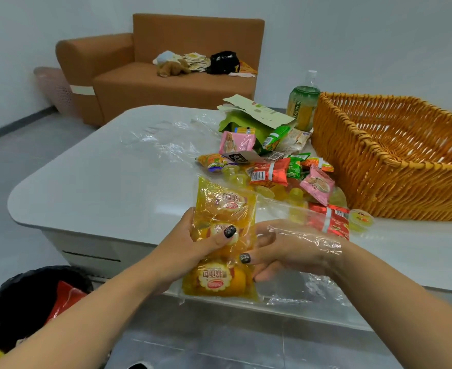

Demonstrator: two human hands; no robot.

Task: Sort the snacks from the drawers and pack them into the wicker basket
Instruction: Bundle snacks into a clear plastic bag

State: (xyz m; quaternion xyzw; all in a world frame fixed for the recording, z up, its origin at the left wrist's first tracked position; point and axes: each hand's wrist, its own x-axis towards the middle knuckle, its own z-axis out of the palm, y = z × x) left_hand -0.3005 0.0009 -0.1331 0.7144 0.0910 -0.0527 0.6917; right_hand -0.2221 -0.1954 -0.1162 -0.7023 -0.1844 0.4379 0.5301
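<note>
The white table carries the empty wicker basket at its far right. Left of the basket lies a heap of snack packets. Nearer than the basket, at the table's front edge, the left hand grips a yellow bag of small cakes, thumb pressed across it. The right hand, fingers curled, pinches clear plastic wrap beside the bag.
</note>
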